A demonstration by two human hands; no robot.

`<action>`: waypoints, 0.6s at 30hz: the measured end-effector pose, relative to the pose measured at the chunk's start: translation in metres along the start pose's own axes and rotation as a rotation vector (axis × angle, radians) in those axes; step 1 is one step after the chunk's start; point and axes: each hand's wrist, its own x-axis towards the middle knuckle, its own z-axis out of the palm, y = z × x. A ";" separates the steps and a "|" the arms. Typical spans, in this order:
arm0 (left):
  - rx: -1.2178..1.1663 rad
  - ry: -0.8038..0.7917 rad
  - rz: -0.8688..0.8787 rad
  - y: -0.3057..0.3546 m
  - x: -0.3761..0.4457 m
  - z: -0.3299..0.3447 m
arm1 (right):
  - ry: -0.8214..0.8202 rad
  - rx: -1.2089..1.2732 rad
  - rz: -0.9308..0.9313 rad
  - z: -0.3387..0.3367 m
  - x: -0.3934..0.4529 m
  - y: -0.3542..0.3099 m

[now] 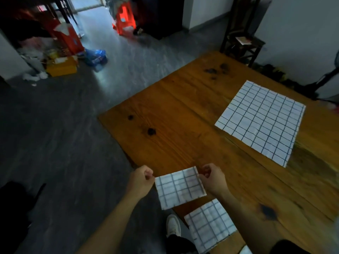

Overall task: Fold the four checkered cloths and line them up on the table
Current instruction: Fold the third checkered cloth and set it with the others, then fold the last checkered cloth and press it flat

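Note:
A folded white checkered cloth (180, 187) hangs between my two hands at the near left edge of the wooden table (183, 114). My left hand (141, 180) pinches its upper left corner, and my right hand (212, 179) pinches its upper right corner. Just below it, a second folded checkered cloth (209, 225) lies on the table's near corner. A large checkered cloth (262, 121) lies spread flat at the far right of the table. A sliver of white (245, 251) shows at the bottom edge; I cannot tell what it is.
My white shoe (173, 225) stands on the grey floor beside the table. A dark wooden chair (242, 41) stands past the table's far corner. Red stools (124, 17), an orange box (61, 67) and bags clutter the floor at the back left.

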 end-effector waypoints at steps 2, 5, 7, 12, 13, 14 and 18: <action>0.035 0.007 0.035 0.007 0.009 -0.010 | 0.042 0.004 -0.030 -0.004 0.001 -0.004; 0.100 0.017 0.148 0.028 0.019 -0.019 | 0.078 0.016 -0.047 -0.010 -0.004 -0.013; 0.143 -0.012 0.252 0.042 0.019 -0.022 | 0.096 0.010 -0.049 -0.014 -0.014 -0.020; 0.506 0.002 0.602 0.073 -0.002 -0.029 | 0.170 -0.079 0.020 -0.025 -0.070 -0.041; 0.521 0.006 0.684 0.080 -0.005 -0.030 | 0.209 -0.107 0.022 -0.027 -0.085 -0.042; 0.511 -0.010 0.751 0.087 -0.007 -0.029 | 0.259 -0.139 0.033 -0.030 -0.100 -0.042; 0.417 -0.119 0.932 0.102 -0.025 -0.011 | 0.452 -0.146 0.178 -0.041 -0.170 -0.029</action>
